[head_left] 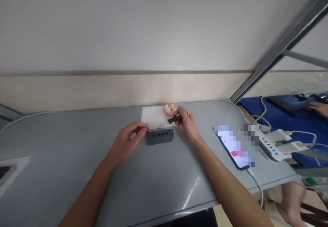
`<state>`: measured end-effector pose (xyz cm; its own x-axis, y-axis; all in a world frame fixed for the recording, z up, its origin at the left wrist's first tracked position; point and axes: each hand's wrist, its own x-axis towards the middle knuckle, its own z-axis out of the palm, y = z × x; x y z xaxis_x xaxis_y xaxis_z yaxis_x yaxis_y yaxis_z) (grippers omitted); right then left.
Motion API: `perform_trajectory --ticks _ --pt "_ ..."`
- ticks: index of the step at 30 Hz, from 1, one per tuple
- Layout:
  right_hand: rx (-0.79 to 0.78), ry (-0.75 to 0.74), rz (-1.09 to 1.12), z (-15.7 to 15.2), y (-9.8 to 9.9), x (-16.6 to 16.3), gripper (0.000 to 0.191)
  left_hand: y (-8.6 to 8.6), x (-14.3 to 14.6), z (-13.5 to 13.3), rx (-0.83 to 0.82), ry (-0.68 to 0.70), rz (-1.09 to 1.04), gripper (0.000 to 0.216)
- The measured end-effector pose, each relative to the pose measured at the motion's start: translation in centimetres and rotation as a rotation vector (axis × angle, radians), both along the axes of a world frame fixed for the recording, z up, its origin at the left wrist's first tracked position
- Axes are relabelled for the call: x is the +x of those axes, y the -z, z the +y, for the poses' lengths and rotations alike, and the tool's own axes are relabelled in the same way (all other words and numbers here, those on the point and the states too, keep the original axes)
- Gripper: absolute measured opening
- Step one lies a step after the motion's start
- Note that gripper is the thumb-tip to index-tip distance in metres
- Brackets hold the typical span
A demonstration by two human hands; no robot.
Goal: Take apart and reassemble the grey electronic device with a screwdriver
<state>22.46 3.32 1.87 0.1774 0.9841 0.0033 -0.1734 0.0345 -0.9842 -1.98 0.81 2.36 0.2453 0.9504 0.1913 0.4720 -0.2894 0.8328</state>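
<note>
Surface (pixel 64 158) stretches wide around us: our right hand (pixel 189 125) grips a screwdriver (pixel 175 118); our left hand (pixel 129 136) curls beside a black box (pixel 160 136), whether grasping anything we cannot tell.

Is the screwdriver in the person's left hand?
No, the right hand grips the screwdriver by its black-and-yellow handle, while the left hand is at the corner of the dark box.
</note>
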Motion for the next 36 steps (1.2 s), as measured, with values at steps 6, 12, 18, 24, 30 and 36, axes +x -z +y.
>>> perform_trajectory --ticks 6,12,18,24,30,36 --pt "0.000 0.003 0.020 0.4 0.4 0.4 0.041 0.7 0.8 -0.1 -0.040 -0.012 -0.049 0.020" --pt "0.010 0.038 -0.078 0.8 1.3 0.3 0.043 0.5 0.4 0.3 -0.108 0.004 -0.102 0.014" --pt "0.043 -0.063 -0.239 0.3 2.0 -0.9 0.043 -0.5 -1.1 0.5 -0.112 -0.031 -0.101 0.017" --pt "0.037 -0.104 -0.204 0.3 2.2 -1.2 0.044 -1.0 -0.7 -0.4 0.170 -0.075 -0.008 0.017" --pt "0.000 0.042 0.058 1.1 1.2 1.3 0.030 -0.9 1.4 -1.7 0.563 0.072 0.325 0.015" --pt "0.017 0.110 0.292 1.5 0.5 3.4 0.023 -0.1 1.9 -1.6 0.676 0.100 0.395 0.018"
